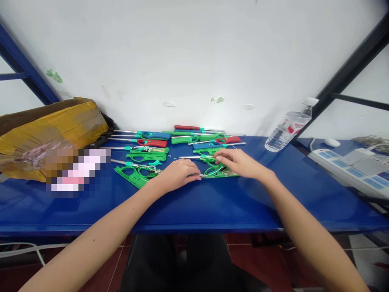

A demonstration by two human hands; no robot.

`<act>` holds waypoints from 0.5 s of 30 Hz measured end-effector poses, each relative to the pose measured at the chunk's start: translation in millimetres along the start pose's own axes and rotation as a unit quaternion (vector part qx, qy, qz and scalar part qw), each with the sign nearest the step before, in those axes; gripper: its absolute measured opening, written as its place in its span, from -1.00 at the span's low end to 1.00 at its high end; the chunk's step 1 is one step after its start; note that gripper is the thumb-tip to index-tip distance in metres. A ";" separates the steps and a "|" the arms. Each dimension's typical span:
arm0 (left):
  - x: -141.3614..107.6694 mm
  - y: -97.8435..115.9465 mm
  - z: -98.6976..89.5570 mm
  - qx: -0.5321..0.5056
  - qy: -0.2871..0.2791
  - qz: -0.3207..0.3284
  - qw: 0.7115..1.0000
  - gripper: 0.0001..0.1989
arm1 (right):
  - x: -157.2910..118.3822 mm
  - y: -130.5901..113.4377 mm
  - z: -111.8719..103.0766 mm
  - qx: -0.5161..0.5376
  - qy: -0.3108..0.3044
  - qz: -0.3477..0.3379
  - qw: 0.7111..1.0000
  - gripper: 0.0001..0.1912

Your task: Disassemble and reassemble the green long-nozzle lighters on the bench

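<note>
Fingers of my left hand (pixel 180 175) are closed around the metal nozzle of an opened green utility lighter (pixel 216 174), which lies on the blue table. My right hand (pixel 240 163) bends over the handle end of the same lighter, thumb and fingers drawn in. What sits between those fingertips is too small to make out. Thin wires and inner parts show in the open casing. Just behind it lies another opened green lighter (pixel 197 157). To the left of my left hand is a green casing half (pixel 132 176) beside a nozzle with wires, partly hidden by my hand.
Blue and red lighters (pixel 154 142) lie in rows at the back, left and right. A taped cardboard box (pixel 54 138) stands at left, a pixelated patch before it. A water bottle (pixel 287 129) leans at right. Beyond is a power strip (pixel 349 168).
</note>
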State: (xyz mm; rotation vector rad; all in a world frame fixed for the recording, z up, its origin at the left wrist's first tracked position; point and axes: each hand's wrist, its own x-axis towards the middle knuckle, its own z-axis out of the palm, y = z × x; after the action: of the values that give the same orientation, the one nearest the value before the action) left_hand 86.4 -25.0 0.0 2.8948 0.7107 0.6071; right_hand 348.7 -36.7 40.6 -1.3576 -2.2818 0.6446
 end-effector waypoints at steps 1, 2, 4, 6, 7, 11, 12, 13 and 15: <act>0.2 -0.1 0.7 0.006 0.002 0.001 1.000 -0.76 | 1.4 0.1 0.7 -0.021 0.014 -0.001 1.000 -0.67; 0.3 -0.4 1.4 0.014 0.006 0.000 1.000 -0.75 | 2.9 0.2 1.6 -0.042 0.029 -0.005 0.999 -0.67; 0.5 -1.5 3.1 0.029 0.012 -0.005 0.999 -0.73 | 6.1 1.3 3.6 -0.076 0.055 -0.024 0.995 -0.68; 0.6 -2.8 4.6 0.040 0.013 -0.012 0.999 -0.72 | 9.2 3.9 5.6 -0.094 0.068 -0.050 0.992 -0.68; 0.7 -3.2 5.1 0.044 0.011 -0.016 0.999 -0.72 | 10.6 5.6 6.6 -0.098 0.070 -0.062 0.991 -0.68; 0.4 -2.7 5.4 0.044 -0.003 -0.027 0.999 -0.76 | 15.3 13.3 10.6 -0.116 0.055 -0.093 0.987 -0.64; 0.3 -2.1 5.0 0.042 -0.005 -0.029 0.999 -0.77 | 16.1 15.0 11.6 -0.122 0.047 -0.096 0.987 -0.62; 0.2 -1.4 4.6 0.040 -0.006 -0.032 0.999 -0.78 | 16.7 16.5 12.5 -0.129 0.041 -0.097 0.986 -0.61; -0.1 0.1 3.6 0.038 -0.007 -0.035 0.999 -0.79 | 17.6 18.8 14.0 -0.141 0.034 -0.093 0.985 -0.60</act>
State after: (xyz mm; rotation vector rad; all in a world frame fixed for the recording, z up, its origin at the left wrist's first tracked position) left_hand 87.8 -25.1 -3.3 2.9254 0.8466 0.5644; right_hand 346.2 -15.7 20.3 -1.2410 -2.4759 0.2167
